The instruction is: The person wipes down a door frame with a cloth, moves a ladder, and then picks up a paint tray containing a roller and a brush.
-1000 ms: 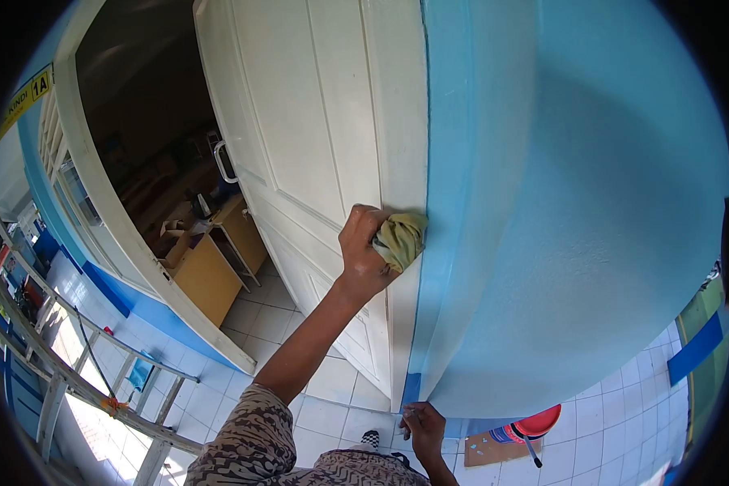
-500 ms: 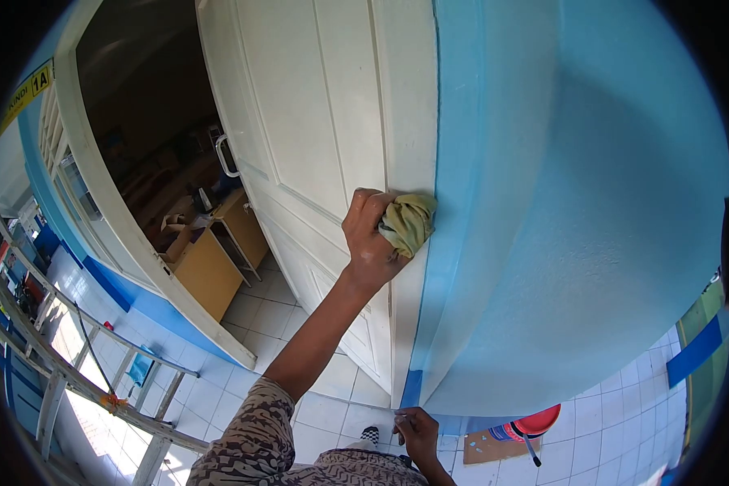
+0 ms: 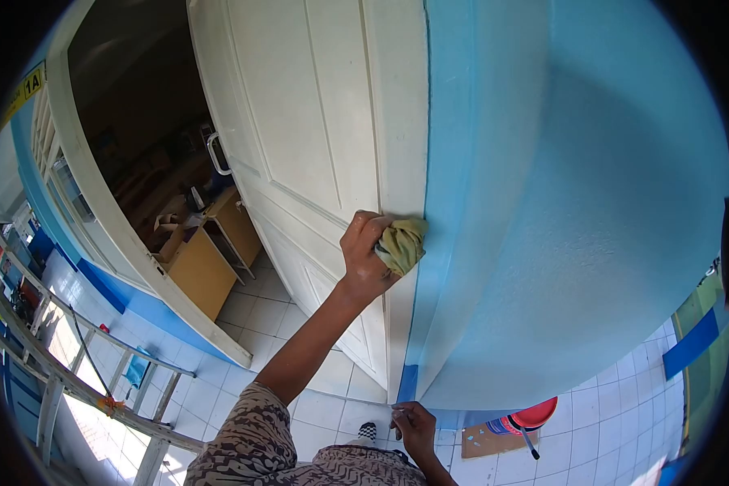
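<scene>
While the blue wall fills the right of the frame and the white door the upper centre, I see my left hand mid-frame, fingers bunched around a rag pressed to the door's edge. Low centre, my right hand looks loosely curled; I can't tell what it holds.
</scene>
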A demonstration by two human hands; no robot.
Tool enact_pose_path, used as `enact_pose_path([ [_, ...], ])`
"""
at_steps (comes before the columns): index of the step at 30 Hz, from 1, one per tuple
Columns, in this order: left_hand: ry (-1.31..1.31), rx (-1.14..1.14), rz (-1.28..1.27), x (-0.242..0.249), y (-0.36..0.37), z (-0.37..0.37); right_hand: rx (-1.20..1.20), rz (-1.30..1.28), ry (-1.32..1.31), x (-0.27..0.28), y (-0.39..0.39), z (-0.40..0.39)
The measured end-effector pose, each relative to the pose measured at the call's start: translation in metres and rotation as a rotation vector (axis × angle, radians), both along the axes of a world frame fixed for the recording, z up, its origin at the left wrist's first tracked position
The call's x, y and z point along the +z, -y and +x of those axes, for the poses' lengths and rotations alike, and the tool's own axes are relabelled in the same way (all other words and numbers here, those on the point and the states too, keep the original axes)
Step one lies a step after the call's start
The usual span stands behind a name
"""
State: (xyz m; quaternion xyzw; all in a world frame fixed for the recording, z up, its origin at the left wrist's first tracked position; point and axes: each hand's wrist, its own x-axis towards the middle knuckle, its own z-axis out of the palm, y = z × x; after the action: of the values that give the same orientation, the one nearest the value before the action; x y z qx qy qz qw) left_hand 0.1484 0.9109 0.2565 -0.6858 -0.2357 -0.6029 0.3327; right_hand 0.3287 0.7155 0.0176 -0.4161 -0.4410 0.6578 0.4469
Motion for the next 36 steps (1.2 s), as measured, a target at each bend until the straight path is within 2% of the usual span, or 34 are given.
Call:
enact_pose_path([
  [2,-0.018,0.041,0.006,-0.007,0.001,0.000,-0.012,0.001,-0.007,0.001,0.000,-0.002],
  [6,-0.026,0.065,0.045,0.011,0.001,0.001,-0.045,-0.009,0.029,0.001,-0.002,0.007],
  [11,0.084,0.024,-0.094,-0.036,0.006,0.003,-0.059,0.002,-0.019,0.003,-0.001,0.008],
  [15,0.000,0.046,0.021,-0.020,0.001,0.003,-0.055,0.007,0.018,-0.001,0.001,0.012],
  [20,0.051,0.057,-0.033,-0.036,0.006,0.005,-0.064,0.012,-0.026,-0.004,0.000,0.008],
  [24,0.053,0.045,-0.004,-0.012,0.002,0.009,-0.055,0.011,0.009,-0.003,0.000,0.007],
  [29,0.185,0.015,-0.106,-0.038,0.007,0.012,-0.063,0.001,-0.017,-0.004,0.003,0.009],
  [33,0.158,0.030,-0.032,-0.008,0.004,0.013,-0.071,0.017,0.020,-0.004,0.001,0.014],
  [36,0.159,0.027,-0.063,-0.020,0.009,0.013,-0.078,-0.001,-0.006,-0.004,0.004,0.014],
])
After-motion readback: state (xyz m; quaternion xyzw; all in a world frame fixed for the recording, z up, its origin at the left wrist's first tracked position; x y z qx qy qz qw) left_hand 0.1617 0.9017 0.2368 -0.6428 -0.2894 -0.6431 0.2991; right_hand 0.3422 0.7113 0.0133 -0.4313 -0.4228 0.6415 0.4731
